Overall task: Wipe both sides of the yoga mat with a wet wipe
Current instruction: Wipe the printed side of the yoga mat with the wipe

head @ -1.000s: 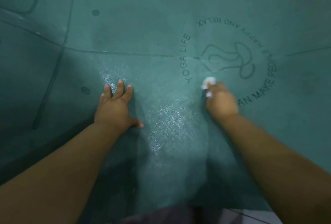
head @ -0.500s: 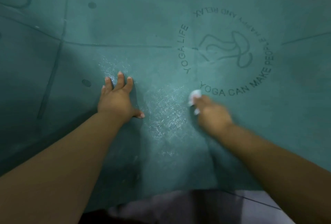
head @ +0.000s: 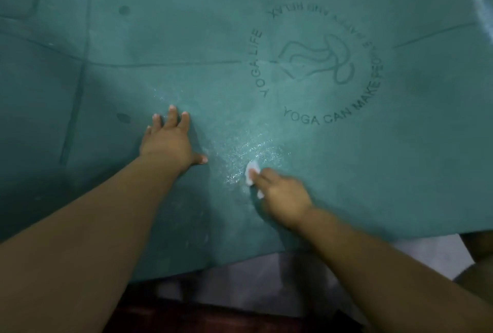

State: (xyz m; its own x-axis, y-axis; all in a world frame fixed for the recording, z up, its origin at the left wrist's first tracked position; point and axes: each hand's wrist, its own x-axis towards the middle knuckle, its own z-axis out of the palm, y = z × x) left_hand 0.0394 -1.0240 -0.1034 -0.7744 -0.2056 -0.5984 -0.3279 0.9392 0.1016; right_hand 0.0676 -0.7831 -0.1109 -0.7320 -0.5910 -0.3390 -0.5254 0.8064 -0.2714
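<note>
A teal yoga mat (head: 186, 34) with dark alignment lines and a round printed "YOGA LIFE" logo fills most of the view. My left hand (head: 168, 140) lies flat on the mat with fingers spread, left of a wet shiny patch. My right hand (head: 282, 196) holds a small white wet wipe (head: 252, 172) under its fingertips and presses it on the mat at the patch's near edge, below the logo.
The mat's near edge (head: 266, 250) runs across the bottom of the view, with pale floor (head: 426, 255) beyond it. A dark reddish surface (head: 213, 316) lies at the very bottom. A white streak (head: 482, 15) shows at the far right.
My right hand has dragged the wipe from the logo's lower left rim toward me and leftward, leaving a wet sheen. My left hand has stayed planted on the mat.
</note>
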